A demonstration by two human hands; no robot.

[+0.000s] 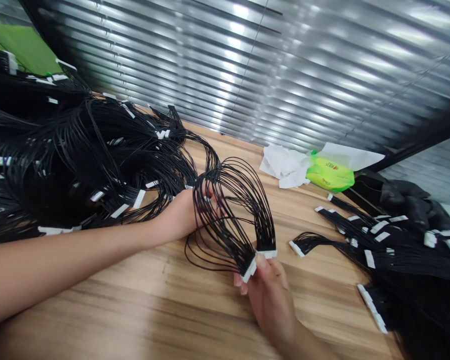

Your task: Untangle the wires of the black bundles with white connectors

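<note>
Black wire harness held up in a loop over the table, near the middle of the table, w/ both hands on it. Right hand at the near end of the bundle: thumb and fingers narrow, pinching the white connectors crimped on the wire ends. Left hand is at the far side of the loop, palm against the wires; its fingers are mostly hidden behind them, so can't tell how far open.

Big tangled pile of similar harnesses along the left side of the table, touching the left forearm. Smaller pile toward the right edge, connectors scattered. Crumpled tissue and a green wipes packet at the far edge, by the metal window blind. Black bag in the far right corner, green sheet top left.
</note>
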